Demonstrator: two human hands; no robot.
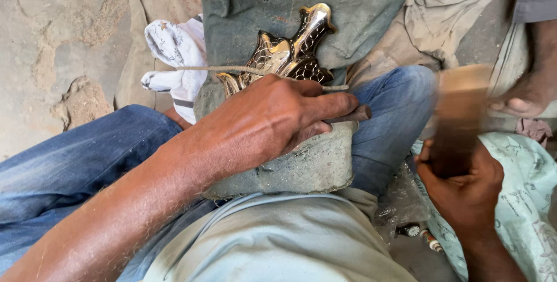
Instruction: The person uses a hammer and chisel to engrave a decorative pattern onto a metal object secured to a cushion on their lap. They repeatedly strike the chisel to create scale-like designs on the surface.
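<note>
A shiny brass fish-shaped casting [290,50] lies on a grey-green padded block [301,160] resting between my knees, tied down by a thin cord [209,69]. My left hand [272,119] rests on the lower part of the casting and pinches a dark metal punch [351,115] that sticks out to the right. My right hand [464,183] grips a wooden mallet [461,105], raised and blurred, to the right of my knee.
A white printed cloth [177,55] lies left of the block. Another person's bare foot [522,99] is at the right edge. A pale printed sack [522,201] and small metal bits [420,235] lie by my right side. Bare earth floor at left.
</note>
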